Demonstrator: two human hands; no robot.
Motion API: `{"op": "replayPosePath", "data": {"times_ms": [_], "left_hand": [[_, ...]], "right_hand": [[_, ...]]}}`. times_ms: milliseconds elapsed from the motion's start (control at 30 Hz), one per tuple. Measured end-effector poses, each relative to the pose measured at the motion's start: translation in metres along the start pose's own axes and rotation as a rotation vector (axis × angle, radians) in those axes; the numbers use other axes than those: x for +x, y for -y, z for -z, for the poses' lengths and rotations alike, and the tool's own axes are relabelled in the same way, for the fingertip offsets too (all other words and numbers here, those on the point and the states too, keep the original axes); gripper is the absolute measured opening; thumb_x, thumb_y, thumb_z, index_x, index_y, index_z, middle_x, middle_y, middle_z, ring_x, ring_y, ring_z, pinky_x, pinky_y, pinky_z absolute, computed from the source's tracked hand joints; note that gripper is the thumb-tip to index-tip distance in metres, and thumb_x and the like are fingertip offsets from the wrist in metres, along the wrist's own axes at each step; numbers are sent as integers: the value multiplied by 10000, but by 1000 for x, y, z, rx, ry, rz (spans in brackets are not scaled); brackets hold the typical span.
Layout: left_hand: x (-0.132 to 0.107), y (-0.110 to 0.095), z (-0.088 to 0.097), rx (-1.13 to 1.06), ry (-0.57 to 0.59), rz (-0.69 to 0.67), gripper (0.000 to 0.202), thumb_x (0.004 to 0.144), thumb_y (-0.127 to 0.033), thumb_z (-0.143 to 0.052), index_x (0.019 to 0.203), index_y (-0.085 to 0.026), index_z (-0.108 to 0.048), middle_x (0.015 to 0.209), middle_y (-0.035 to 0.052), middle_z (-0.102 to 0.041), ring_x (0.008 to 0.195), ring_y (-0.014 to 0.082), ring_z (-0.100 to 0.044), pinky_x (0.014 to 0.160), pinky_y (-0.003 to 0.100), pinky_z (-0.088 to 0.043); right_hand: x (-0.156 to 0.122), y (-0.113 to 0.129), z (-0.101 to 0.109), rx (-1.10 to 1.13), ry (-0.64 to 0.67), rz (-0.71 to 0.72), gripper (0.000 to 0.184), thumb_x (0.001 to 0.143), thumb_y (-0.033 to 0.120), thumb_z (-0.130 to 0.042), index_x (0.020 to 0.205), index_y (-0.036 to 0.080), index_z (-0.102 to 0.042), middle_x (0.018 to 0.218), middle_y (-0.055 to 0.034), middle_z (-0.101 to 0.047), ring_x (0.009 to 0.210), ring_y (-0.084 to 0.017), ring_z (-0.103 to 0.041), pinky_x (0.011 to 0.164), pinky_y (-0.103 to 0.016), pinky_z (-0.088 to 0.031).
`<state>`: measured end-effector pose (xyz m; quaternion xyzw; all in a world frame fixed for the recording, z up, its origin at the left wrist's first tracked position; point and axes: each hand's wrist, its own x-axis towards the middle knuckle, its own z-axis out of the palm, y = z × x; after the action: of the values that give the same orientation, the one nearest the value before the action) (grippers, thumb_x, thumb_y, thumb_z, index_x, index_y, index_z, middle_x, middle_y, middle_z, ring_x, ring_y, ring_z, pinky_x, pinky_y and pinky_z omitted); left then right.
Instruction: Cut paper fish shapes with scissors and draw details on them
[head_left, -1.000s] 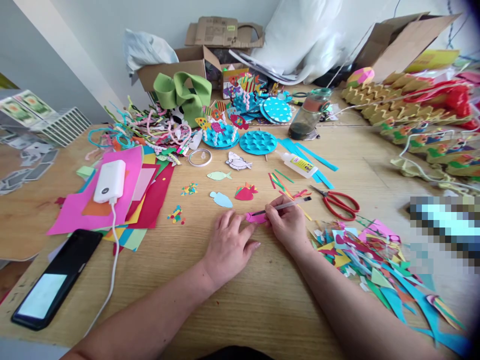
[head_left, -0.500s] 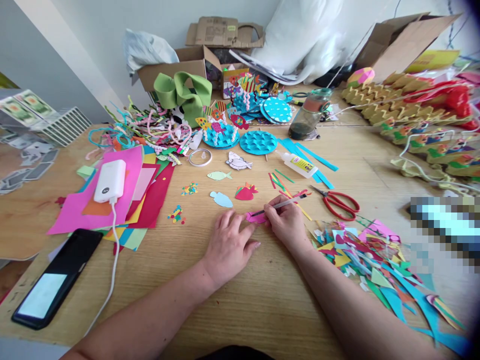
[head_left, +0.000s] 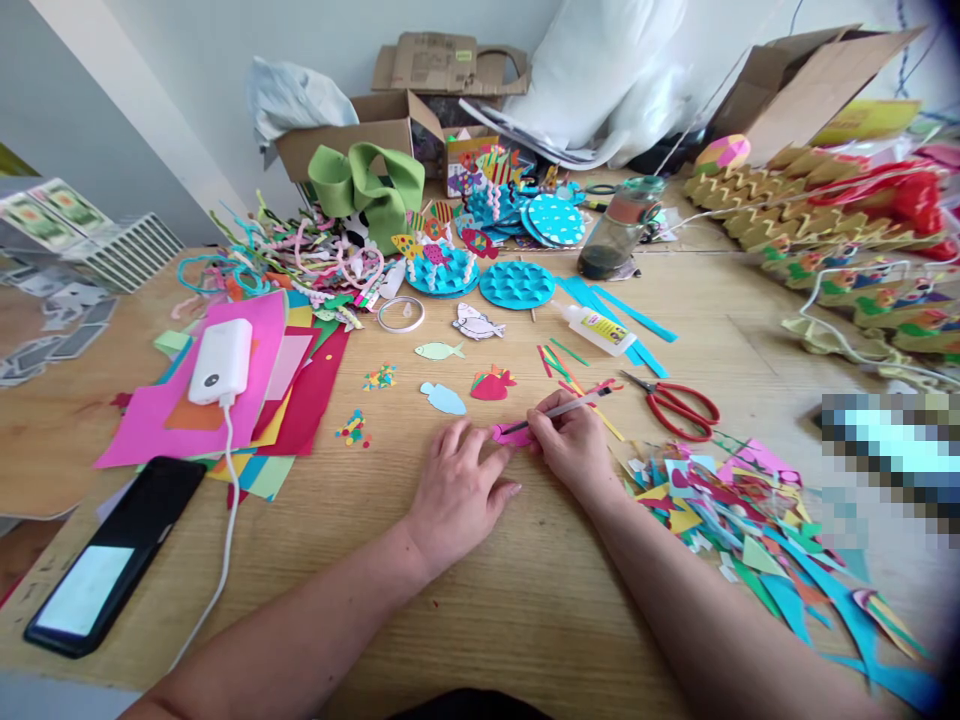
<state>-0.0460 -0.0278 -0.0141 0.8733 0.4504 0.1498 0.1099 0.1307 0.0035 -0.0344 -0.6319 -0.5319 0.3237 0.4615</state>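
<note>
My left hand (head_left: 457, 490) lies flat on the wooden table (head_left: 525, 600), its fingertips pressing down a small pink paper shape (head_left: 510, 434). My right hand (head_left: 574, 445) is closed round a thin pen (head_left: 566, 408), whose tip touches the pink shape. Just beyond lie a red paper fish (head_left: 491, 384), a light blue fish (head_left: 442, 398) and a pale green fish (head_left: 439, 351).
Red-handled scissors (head_left: 675, 405) and a glue bottle (head_left: 600, 329) lie to the right. A heap of paper scraps (head_left: 735, 520) fills the near right. Coloured sheets with a white power bank (head_left: 219, 362) and a black phone (head_left: 112, 560) lie left. Blue discs (head_left: 516, 284) and boxes stand behind.
The pen's far end has tilted up slightly in my right hand. Both hands and the pink shape stay where they were.
</note>
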Motion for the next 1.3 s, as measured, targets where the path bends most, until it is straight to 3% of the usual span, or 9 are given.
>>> {"op": "replayPosePath", "data": {"times_ms": [1300], "left_hand": [[0,0,0,0,-3,3,352,889,-391,-607,1210,-252,-642,1294,89,-558,1260,311,-399,1063,529,-385]], "right_hand": [[-1,2,-1,5,34,-32,130,760,282,-586,673,226,-505,449,30,-554,392,-136,-506,405,-227,-349]]}}
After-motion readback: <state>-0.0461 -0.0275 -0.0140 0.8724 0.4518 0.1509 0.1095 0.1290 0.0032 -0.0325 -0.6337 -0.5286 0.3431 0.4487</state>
